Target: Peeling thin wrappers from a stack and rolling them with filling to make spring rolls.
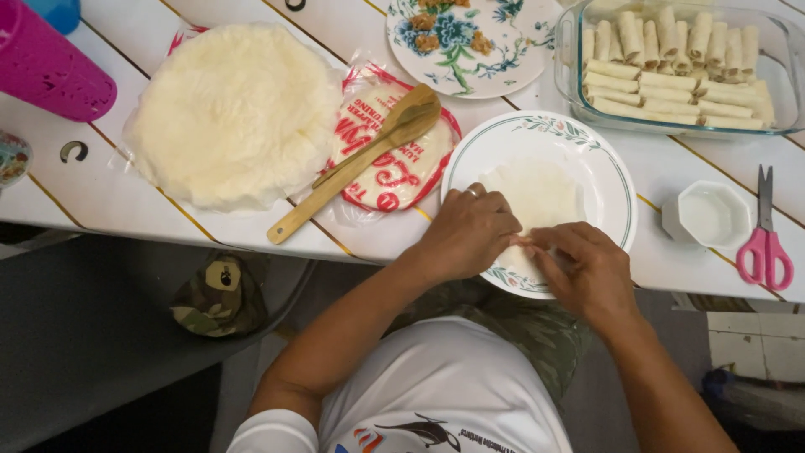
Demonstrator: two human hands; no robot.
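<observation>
**Two hands on one wrapper**

Two hands meet over the near edge of the white plate [616, 197], and I'm looking straight down on them. My left hand [466, 233] is curled, fingers pressed together and bent down onto the thin pale wrapper [537, 191] that lies flat in the plate. My right hand [585, 267] comes in from the near right, its fingertips [537, 244] pinching at the wrapper's near edge, touching the left hand's fingers there. What sits under the fingers I cannot tell.

The plate rests at the near edge of the white slatted worktop [101, 205]. Far right, a glass baking dish [784, 80] is packed with pale rolls [671, 84] in rows. Just right of the plate stands a small white bowl [708, 216], and beyond it pink-handled scissors [765, 243]. To the left, a wooden spatula [369, 155] lies across a wrapper packet [402, 180], beside a round stack of wrappers [235, 113]. A flowered plate [470, 42] with bits of filling sits far centre, a pink cup [46, 71] far left.
</observation>
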